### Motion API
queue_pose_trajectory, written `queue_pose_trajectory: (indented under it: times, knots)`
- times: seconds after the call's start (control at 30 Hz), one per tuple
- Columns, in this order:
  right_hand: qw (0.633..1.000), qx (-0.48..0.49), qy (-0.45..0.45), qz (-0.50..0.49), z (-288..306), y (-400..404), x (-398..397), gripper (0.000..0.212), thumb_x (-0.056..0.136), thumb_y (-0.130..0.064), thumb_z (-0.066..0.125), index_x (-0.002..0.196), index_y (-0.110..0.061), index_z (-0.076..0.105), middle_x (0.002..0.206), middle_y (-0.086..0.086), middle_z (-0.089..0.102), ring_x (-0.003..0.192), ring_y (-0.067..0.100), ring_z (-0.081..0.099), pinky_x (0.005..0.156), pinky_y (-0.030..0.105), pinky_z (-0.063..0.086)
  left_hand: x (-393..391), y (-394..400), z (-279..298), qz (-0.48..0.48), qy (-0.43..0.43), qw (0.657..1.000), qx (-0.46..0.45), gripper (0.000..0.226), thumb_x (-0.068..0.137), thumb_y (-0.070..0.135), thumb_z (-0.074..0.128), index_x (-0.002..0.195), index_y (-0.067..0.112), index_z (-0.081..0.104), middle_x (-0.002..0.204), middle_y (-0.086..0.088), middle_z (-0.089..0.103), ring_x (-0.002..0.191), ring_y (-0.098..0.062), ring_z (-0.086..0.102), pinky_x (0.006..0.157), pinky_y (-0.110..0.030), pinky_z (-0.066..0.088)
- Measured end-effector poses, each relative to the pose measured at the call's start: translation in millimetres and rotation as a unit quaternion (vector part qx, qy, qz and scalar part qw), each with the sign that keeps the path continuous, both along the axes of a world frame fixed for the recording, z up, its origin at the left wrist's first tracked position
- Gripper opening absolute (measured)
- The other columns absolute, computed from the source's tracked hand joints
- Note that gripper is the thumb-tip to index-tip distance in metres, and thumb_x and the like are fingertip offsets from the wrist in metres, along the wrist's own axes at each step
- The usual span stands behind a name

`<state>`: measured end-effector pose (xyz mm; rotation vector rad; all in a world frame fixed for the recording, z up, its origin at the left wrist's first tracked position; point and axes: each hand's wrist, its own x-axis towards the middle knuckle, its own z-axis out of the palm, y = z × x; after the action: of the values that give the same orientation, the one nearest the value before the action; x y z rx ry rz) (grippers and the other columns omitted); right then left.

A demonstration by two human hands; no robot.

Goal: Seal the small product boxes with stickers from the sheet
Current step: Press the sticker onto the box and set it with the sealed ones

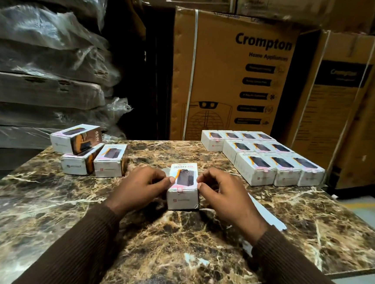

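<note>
Here the left hand (142,189) and the right hand (221,193) sit on each side of one small white product box (183,190), near the middle of the marble table (173,242). The left thumb and curled fingers press the box's left side, and the right thumb and curled fingers press its right side, so both hands hold it. A small pink sticker (179,190) sits over the front edge of the box top. A white sticker sheet (266,213) lies flat on the table just right of the right hand, partly hidden under it. Three more small boxes (87,155) are piled near the far left edge. A neat group of sealed boxes (264,158) stands at the far right corner. Big brown cartons (230,77) stand behind the table.
</note>
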<state>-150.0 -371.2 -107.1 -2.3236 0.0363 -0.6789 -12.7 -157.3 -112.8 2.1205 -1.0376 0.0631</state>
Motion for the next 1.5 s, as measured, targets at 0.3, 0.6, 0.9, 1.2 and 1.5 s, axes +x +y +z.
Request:
queue_pose_trajectory:
  times: [0.3,0.6,0.9,1.2,1.5]
  knots:
    - [0.998,-0.011,-0.001,-0.058,19.6,-64.2,37.9,0.017,0.093,-0.013,0.073,0.107,-0.022,0.073,0.096,-0.010,0.073,0.089,0.000,0.068,0.079,0.019,0.054,1.8,-85.1,23.5,0.099,-0.045,0.994,0.000,0.034,0.108,0.030,0.055,0.080,0.016,0.071,0.073,0.007,0.066,0.067,-0.009,0.060,0.047,-0.016,0.036]
    - [0.973,-0.136,0.023,-0.185,26.9,-125.2,93.9,0.010,0.086,-0.020,0.065,0.092,-0.025,0.071,0.090,-0.002,0.074,0.092,0.023,0.067,0.079,0.041,0.056,44.2,-179.3,16.5,0.143,0.017,0.987,-0.067,0.021,0.098,0.026,0.061,0.084,0.013,0.068,0.085,-0.002,0.069,0.085,-0.024,0.062,0.065,-0.033,0.033]
    - [0.939,-0.268,0.052,-0.209,21.4,-142.0,118.5,0.009,0.094,-0.025,0.065,0.097,-0.025,0.073,0.098,-0.002,0.076,0.095,0.026,0.068,0.069,0.036,0.050,65.1,-204.4,-10.9,0.143,0.074,0.977,-0.137,0.002,0.099,0.018,0.065,0.099,0.018,0.067,0.105,0.000,0.072,0.099,-0.016,0.067,0.078,-0.031,0.058]
    - [0.919,-0.320,0.070,-0.219,19.6,-129.0,110.4,0.022,0.099,-0.031,0.058,0.108,-0.022,0.076,0.103,0.006,0.074,0.101,0.029,0.063,0.075,0.038,0.043,57.5,-199.2,-12.9,0.103,0.073,0.986,-0.111,0.023,0.099,0.029,0.070,0.121,0.022,0.073,0.113,0.004,0.075,0.098,-0.012,0.069,0.090,-0.038,0.060]
    - [0.891,-0.369,0.117,-0.235,17.2,-125.5,105.0,0.023,0.100,-0.034,0.052,0.108,-0.022,0.069,0.112,0.005,0.070,0.115,0.030,0.054,0.097,0.046,0.042,59.1,-200.7,-13.7,0.066,0.078,0.992,-0.073,0.045,0.099,0.029,0.071,0.143,0.019,0.064,0.133,0.003,0.071,0.112,-0.011,0.066,0.095,-0.027,0.047]
